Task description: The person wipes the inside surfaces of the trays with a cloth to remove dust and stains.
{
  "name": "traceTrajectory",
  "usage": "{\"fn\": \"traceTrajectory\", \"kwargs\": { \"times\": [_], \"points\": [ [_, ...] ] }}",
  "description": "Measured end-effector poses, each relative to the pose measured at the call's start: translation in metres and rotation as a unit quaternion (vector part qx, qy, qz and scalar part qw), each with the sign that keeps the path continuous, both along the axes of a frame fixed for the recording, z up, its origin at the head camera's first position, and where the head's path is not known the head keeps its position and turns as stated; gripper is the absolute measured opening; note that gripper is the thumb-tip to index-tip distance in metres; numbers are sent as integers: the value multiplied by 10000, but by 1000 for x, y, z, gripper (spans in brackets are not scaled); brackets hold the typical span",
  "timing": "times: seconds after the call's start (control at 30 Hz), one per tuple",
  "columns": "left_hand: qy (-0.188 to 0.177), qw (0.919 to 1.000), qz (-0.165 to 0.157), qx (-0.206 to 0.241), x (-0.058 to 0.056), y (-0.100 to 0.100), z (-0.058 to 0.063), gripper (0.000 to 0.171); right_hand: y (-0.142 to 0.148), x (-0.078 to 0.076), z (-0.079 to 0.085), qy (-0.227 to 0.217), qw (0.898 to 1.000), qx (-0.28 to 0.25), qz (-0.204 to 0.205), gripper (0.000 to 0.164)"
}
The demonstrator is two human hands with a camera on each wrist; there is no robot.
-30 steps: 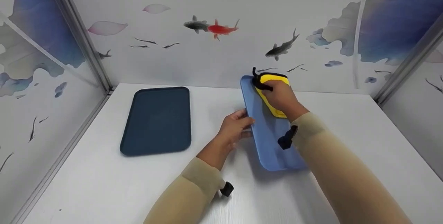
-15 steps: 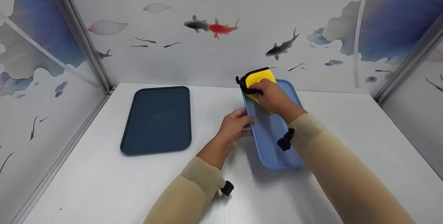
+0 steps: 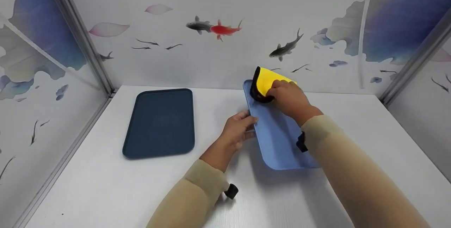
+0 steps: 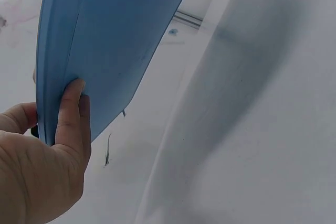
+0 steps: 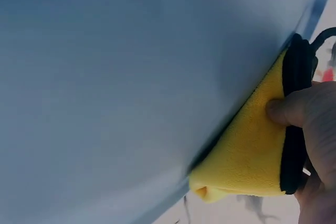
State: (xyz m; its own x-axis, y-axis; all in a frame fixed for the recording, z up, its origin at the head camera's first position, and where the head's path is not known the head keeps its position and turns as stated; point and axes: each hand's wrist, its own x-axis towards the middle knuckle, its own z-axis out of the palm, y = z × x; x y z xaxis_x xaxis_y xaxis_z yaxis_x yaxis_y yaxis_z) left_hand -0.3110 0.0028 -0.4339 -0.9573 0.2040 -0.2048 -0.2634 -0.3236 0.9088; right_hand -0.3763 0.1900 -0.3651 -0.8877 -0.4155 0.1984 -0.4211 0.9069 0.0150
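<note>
A light blue tray (image 3: 275, 143) is held up at a tilt above the white table. My left hand (image 3: 236, 129) pinches its left edge, thumb on the inner face; in the left wrist view the fingers (image 4: 68, 114) press against the tray's underside (image 4: 115, 30). With my right hand (image 3: 290, 99) I grip a folded yellow cloth (image 3: 269, 80) with black trim at the tray's far end. In the right wrist view the thumb lies on the yellow cloth (image 5: 247, 145), whose edge touches the tray's inner surface (image 5: 115, 87).
A dark blue tray (image 3: 160, 124) lies flat on the white table (image 3: 105, 192) at the left. Behind the table stands a white wall (image 3: 225, 62) printed with fish and petals. Side panels with metal posts (image 3: 79, 30) border the table.
My right hand moved the cloth leftward across the tray's far end, then back to the right, and the cloth's fold changed. The tray's tilt shifted slightly; my left hand kept its hold.
</note>
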Motion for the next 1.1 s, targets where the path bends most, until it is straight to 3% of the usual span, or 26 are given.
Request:
{"fn": "traceTrajectory", "kwargs": {
  "times": [0.23,0.57,0.73,1.1],
  "points": [
    [193,9998,-102,-19,2,-1,0,48,29,-9,-5,-204,9987,-86,-462,31],
    [295,9995,-48,-50,2,1,-1,47,64,-15,-18,-140,9963,-75,-846,28],
    [327,9994,26,52,3,2,-1,43,73,-16,-22,-121,9961,-206,-844,29],
    [230,9994,195,159,2,3,-4,39,74,-12,-20,-849,9908,-413,-970,30]
  ]
}}
